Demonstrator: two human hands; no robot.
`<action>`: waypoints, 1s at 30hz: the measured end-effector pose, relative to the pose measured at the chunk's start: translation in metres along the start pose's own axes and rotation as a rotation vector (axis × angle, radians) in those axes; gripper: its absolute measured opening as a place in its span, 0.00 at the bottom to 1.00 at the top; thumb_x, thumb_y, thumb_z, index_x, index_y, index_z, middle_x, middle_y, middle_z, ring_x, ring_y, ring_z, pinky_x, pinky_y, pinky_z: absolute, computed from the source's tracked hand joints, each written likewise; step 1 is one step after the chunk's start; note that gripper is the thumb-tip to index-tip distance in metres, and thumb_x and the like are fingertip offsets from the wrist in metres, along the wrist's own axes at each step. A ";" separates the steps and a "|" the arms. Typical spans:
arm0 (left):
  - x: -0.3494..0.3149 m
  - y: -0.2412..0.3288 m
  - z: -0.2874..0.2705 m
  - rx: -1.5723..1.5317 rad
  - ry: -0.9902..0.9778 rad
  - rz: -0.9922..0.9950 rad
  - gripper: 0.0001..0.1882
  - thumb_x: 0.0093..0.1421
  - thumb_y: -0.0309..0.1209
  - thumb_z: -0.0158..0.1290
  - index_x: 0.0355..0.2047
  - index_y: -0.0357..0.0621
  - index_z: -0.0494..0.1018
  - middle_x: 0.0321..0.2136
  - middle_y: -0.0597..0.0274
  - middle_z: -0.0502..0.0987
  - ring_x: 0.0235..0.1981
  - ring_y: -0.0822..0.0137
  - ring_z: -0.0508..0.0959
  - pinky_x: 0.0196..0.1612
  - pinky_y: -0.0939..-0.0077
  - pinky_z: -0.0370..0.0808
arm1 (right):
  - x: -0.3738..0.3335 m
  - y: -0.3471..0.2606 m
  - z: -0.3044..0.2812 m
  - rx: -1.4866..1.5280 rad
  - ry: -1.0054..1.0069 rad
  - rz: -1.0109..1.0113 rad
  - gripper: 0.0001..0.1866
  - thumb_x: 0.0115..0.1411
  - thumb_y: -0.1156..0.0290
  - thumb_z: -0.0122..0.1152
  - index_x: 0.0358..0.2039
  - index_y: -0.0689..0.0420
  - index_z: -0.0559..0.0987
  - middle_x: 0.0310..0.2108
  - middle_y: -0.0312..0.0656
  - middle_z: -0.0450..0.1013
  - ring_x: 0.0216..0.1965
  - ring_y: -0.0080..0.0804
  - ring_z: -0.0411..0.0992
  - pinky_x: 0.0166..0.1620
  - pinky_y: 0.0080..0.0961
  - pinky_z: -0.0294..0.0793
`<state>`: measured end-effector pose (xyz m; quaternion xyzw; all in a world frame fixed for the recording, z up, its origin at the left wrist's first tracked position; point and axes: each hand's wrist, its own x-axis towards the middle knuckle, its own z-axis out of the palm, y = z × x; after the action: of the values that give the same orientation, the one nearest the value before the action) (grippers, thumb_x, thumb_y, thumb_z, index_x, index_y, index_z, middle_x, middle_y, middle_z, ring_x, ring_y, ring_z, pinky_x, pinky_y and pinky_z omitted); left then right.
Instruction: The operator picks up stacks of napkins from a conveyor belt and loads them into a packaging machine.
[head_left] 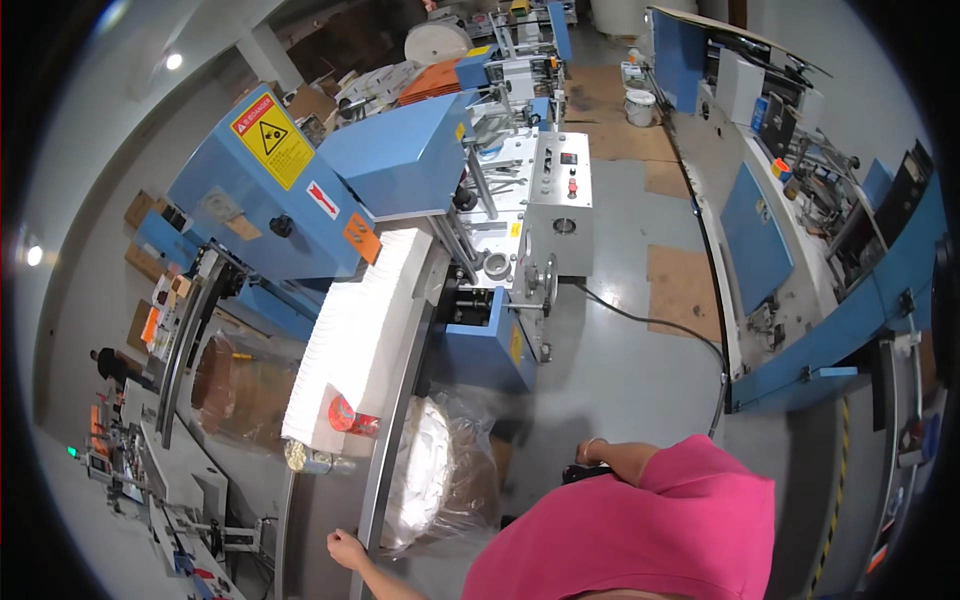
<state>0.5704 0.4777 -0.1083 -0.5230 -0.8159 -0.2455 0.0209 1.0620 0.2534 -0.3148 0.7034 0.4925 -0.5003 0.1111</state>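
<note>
My left hand (346,550) is over the low end of a long metal trough (376,480), at its rail. Its fingers are curled in, and nothing shows between them. My right hand (592,452) hangs in front of my pink shirt (630,530), above the floor. A dark object shows just below it; whether the hand touches it I cannot tell, and its fingers are hard to make out. A long row of white folded sheets (355,320) packs the trough farther up. On its near end lies a red object (350,416). A clear cylinder with pale contents (308,457) is against that end.
Blue machine housings (270,190) stand over the trough's far end, beside a control box (562,205) and a handwheel (550,285). Right of the trough sits a clear plastic bag of white material (425,470). A black cable (650,322) crosses the floor. Another person (118,367) is far left.
</note>
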 end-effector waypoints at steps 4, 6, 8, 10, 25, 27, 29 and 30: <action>0.001 0.012 0.001 0.031 -0.066 -0.036 0.14 0.55 0.39 0.51 0.29 0.39 0.76 0.30 0.48 0.79 0.33 0.46 0.77 0.36 0.54 0.72 | 0.019 0.017 0.020 0.045 -0.010 0.041 0.22 0.52 0.55 0.54 0.40 0.56 0.80 0.45 0.49 0.74 0.48 0.45 0.72 0.48 0.37 0.71; 0.003 0.002 0.001 0.036 -0.082 -0.038 0.14 0.54 0.39 0.52 0.28 0.40 0.77 0.29 0.48 0.79 0.33 0.46 0.77 0.36 0.54 0.71 | 0.010 0.009 0.015 0.136 0.014 0.036 0.21 0.51 0.54 0.55 0.39 0.56 0.81 0.44 0.48 0.75 0.47 0.45 0.73 0.48 0.37 0.71; 0.005 0.005 0.000 0.037 -0.105 -0.031 0.14 0.54 0.39 0.52 0.28 0.40 0.77 0.29 0.49 0.79 0.33 0.46 0.77 0.36 0.54 0.71 | 0.010 0.009 0.021 0.124 0.034 0.046 0.21 0.50 0.55 0.56 0.41 0.53 0.80 0.45 0.45 0.75 0.47 0.43 0.73 0.48 0.37 0.71; 0.006 0.008 -0.004 0.033 -0.216 -0.096 0.14 0.53 0.39 0.52 0.26 0.40 0.78 0.29 0.49 0.79 0.32 0.47 0.77 0.37 0.55 0.71 | 0.012 0.011 0.026 0.112 0.051 0.051 0.21 0.49 0.56 0.57 0.43 0.51 0.80 0.47 0.43 0.75 0.48 0.41 0.73 0.49 0.37 0.71; 0.001 0.025 -0.015 0.020 -0.267 -0.108 0.16 0.53 0.41 0.49 0.23 0.45 0.81 0.25 0.51 0.79 0.30 0.51 0.78 0.35 0.59 0.72 | 0.020 -0.013 0.037 -0.192 -0.012 -0.103 0.17 0.48 0.66 0.59 0.40 0.54 0.81 0.43 0.47 0.75 0.46 0.46 0.73 0.46 0.36 0.73; 0.004 0.018 -0.011 0.025 -0.275 -0.121 0.15 0.52 0.41 0.49 0.23 0.45 0.80 0.25 0.51 0.79 0.30 0.52 0.78 0.35 0.59 0.72 | 0.017 -0.023 0.035 0.000 0.027 0.007 0.16 0.48 0.69 0.59 0.40 0.53 0.81 0.43 0.48 0.75 0.46 0.46 0.73 0.47 0.36 0.73; 0.006 0.015 -0.010 0.033 -0.285 -0.131 0.15 0.52 0.41 0.49 0.23 0.45 0.80 0.24 0.51 0.79 0.30 0.52 0.78 0.35 0.59 0.72 | 0.006 -0.035 0.024 -0.027 -0.006 -0.009 0.17 0.48 0.70 0.59 0.40 0.53 0.81 0.43 0.48 0.75 0.47 0.45 0.73 0.48 0.36 0.73; 0.005 0.016 -0.011 0.035 -0.294 -0.137 0.15 0.52 0.41 0.49 0.23 0.45 0.80 0.24 0.51 0.79 0.30 0.52 0.78 0.35 0.59 0.72 | 0.004 -0.039 0.021 -0.052 -0.036 -0.023 0.17 0.48 0.71 0.58 0.41 0.53 0.81 0.44 0.48 0.75 0.47 0.45 0.73 0.48 0.37 0.72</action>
<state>0.5792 0.4823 -0.0910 -0.4961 -0.8480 -0.1529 -0.1064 1.0177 0.2611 -0.3149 0.6853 0.5114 -0.5013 0.1323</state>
